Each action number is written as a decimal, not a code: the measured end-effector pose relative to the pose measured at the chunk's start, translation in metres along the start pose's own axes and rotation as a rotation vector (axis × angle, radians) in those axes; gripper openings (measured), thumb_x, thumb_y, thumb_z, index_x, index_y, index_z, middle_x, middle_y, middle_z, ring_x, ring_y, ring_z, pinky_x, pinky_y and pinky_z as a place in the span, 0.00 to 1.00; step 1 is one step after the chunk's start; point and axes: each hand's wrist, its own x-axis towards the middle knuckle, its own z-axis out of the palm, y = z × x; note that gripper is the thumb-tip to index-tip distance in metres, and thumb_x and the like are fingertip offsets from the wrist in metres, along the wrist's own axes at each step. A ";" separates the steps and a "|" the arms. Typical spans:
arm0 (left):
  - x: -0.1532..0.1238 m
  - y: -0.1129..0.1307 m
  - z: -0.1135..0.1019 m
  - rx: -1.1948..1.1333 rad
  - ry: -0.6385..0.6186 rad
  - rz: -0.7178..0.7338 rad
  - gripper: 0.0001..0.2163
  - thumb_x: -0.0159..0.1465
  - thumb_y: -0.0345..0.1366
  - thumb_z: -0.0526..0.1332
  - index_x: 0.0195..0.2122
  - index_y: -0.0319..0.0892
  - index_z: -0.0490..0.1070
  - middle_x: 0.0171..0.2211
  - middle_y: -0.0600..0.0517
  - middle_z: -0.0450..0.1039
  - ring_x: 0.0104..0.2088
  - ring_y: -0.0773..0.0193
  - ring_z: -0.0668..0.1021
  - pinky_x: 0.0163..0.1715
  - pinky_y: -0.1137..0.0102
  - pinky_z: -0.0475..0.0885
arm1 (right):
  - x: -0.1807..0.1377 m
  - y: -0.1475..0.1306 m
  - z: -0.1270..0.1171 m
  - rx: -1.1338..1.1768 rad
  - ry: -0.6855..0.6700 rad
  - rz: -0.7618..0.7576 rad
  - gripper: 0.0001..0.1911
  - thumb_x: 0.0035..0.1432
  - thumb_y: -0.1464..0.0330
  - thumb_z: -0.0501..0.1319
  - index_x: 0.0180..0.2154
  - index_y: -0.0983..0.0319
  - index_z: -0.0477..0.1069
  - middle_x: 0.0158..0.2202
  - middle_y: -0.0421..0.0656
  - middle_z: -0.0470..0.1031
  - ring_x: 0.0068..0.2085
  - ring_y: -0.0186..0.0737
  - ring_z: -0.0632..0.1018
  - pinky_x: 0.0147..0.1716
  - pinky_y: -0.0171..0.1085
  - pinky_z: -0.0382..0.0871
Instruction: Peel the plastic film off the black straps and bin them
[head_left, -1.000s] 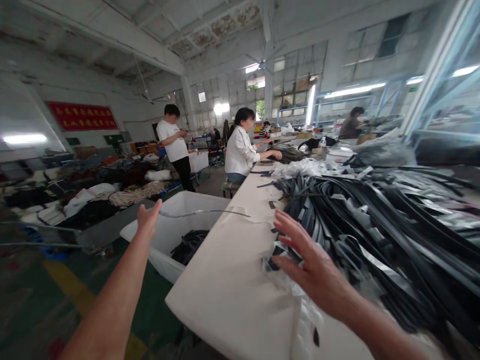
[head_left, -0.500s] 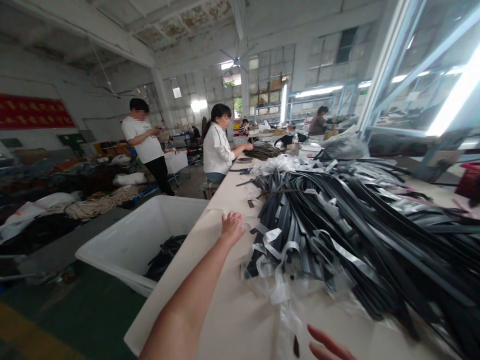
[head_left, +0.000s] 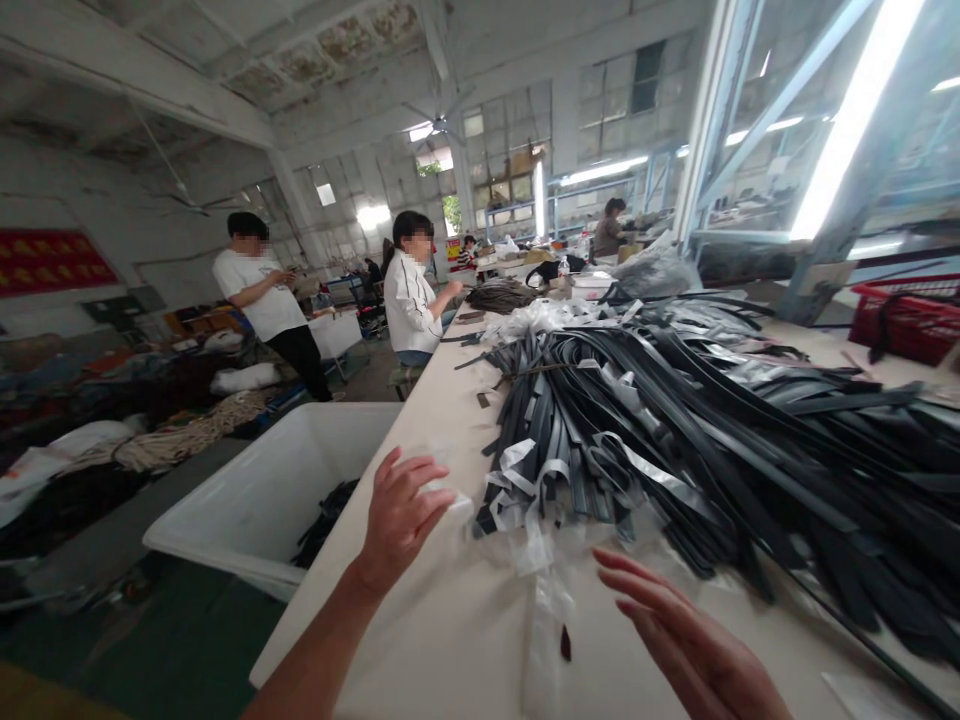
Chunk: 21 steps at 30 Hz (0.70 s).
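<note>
Beside the long white table (head_left: pixel 450 640), a white plastic bin (head_left: pixel 247 500) on the floor, open-topped, a dark tangle of black strips (head_left: pixel 322 520) in its near corner, the rest of its floor bare. Far right on the table, a red basket (head_left: pixel 900 325) with something dark draped over its rim.

Left hand (head_left: pixel 401 515) at the table's near edge, fingers curled onto a piece of clear plastic film (head_left: pixel 457 505); whether the grip pinches the film or only presses on it cannot be told. Right hand (head_left: pixel 690 640) low in the foreground, fingers spread and loose, holding nothing, just short of the heap.

Across the table between and beyond both hands, a broad heap of long black rubber strips (head_left: pixel 675 420), flat and glossy, fanned lengthwise, many ends wrapped in silvery-white tape curling upward. Crumpled clear film (head_left: pixel 540 560) trailing from the heap's near edge toward the camera.

Farther along the table, a seated person in a white jacket (head_left: pixel 409 300) at another dark pile; standing nearby, a person in a white T-shirt (head_left: pixel 259 295).
</note>
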 end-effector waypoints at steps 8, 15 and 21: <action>-0.022 0.037 -0.023 -0.102 0.152 0.031 0.07 0.62 0.38 0.62 0.34 0.59 0.80 0.43 0.52 0.80 0.49 0.55 0.76 0.61 0.51 0.56 | 0.054 -0.074 0.058 0.335 -0.548 0.033 0.24 0.63 0.51 0.55 0.51 0.58 0.76 0.51 0.45 0.78 0.53 0.52 0.75 0.55 0.47 0.64; -0.040 0.048 -0.020 -0.222 0.221 -0.352 0.07 0.61 0.39 0.62 0.38 0.47 0.78 0.44 0.48 0.78 0.49 0.53 0.75 0.55 0.58 0.64 | 0.055 -0.075 0.098 0.593 -0.529 0.233 0.23 0.55 0.51 0.62 0.31 0.64 0.81 0.27 0.43 0.78 0.28 0.37 0.74 0.33 0.36 0.66; -0.080 0.093 -0.013 -0.556 -0.156 -0.772 0.12 0.58 0.45 0.62 0.33 0.44 0.78 0.33 0.49 0.80 0.37 0.54 0.79 0.40 0.66 0.72 | 0.054 -0.065 0.096 0.568 -0.367 0.314 0.21 0.52 0.53 0.63 0.33 0.64 0.81 0.32 0.45 0.80 0.37 0.44 0.76 0.40 0.39 0.65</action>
